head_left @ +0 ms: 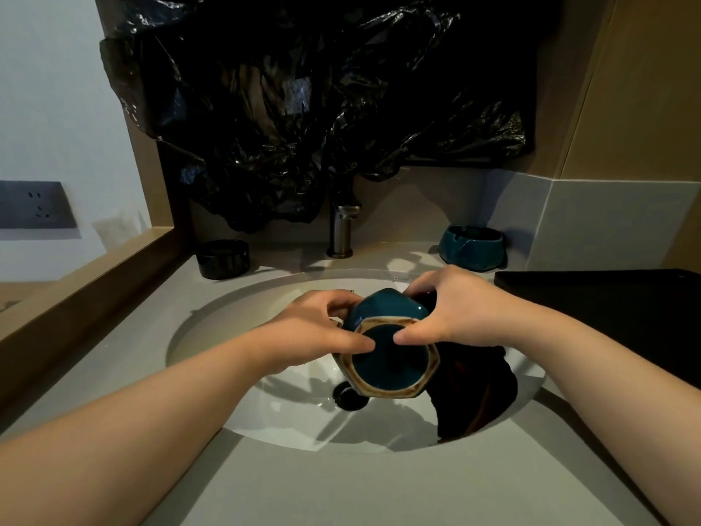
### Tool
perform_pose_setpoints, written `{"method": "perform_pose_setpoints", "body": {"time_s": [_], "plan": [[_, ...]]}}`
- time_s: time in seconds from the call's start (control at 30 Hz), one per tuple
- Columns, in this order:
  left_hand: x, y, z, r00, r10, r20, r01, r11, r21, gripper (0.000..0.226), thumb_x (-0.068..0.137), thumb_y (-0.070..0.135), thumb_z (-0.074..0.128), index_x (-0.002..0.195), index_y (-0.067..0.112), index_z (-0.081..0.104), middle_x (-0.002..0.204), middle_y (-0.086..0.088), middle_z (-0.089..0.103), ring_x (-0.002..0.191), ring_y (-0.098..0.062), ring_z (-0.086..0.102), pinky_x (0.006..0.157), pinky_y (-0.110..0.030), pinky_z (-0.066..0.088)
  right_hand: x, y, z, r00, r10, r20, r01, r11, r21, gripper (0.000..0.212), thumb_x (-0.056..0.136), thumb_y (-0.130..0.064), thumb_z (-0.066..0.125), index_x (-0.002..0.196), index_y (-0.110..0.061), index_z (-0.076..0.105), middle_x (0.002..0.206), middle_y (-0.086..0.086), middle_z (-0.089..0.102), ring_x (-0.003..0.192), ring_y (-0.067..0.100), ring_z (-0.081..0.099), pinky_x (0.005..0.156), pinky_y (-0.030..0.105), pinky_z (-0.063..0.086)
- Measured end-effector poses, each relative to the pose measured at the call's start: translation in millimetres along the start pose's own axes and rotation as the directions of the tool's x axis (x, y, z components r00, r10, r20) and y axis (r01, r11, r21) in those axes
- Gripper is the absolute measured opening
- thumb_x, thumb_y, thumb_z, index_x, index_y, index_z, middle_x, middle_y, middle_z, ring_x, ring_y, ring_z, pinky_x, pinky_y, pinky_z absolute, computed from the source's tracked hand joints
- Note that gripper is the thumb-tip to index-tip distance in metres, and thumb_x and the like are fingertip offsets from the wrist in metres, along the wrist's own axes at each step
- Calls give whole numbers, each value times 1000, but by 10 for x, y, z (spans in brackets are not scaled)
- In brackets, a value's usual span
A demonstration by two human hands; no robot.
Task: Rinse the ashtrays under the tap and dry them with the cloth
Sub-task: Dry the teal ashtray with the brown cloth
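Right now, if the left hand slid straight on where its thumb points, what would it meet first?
Probably the right hand, at its thumb: both thumbs press the upturned base of the teal hexagonal ceramic ashtray, tips facing across a gap.

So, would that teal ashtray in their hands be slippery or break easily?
Probably slippery: the ashtray has a glossy glaze, and both the left hand and right hand grip it. It looks thick and ceramic, so likely heavy for its size. Dropped into the hard sink, it could well chip.
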State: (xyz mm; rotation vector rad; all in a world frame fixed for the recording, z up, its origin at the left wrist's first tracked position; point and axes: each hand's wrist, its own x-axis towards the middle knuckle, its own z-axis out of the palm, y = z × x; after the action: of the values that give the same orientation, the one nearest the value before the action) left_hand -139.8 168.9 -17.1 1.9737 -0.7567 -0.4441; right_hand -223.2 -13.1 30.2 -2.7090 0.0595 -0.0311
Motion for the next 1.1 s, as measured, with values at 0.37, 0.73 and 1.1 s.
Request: {"method": "perform_pose_setpoints", "body": {"time_s": [0.37,0.73,1.1], "plan": [[35,-22,60,964,-229,-135,164,912,-376,25,83,29,71,99,10,67,88,-11,76,87,-28,73,84,-44,58,110,265,-201,861,193,-471,94,849,520,23,86,-5,61,94,-25,70,97,0,69,98,17,64,89,27,50],[49,-28,118,944,-249,-217,142,899,-413,28,80,32,74,97,10,69,87,-10,75,86,-29,71,78,-41,59,132,-13,167,763,-322,-560,367,930,-35,24,88,-17,64,111,-13,71,92,-4,53,83,5,51,74,7,38],[90,-38,8,886,-377,-272,63,676,-734,34,85,32,69,108,10,58,106,-15,69,91,-31,69,70,-39,55,43,-5,313,735,-370,-568,401,913,-75,23,88,-7,62,108,-11,72,95,-3,57,90,11,55,82,16,45]]}}
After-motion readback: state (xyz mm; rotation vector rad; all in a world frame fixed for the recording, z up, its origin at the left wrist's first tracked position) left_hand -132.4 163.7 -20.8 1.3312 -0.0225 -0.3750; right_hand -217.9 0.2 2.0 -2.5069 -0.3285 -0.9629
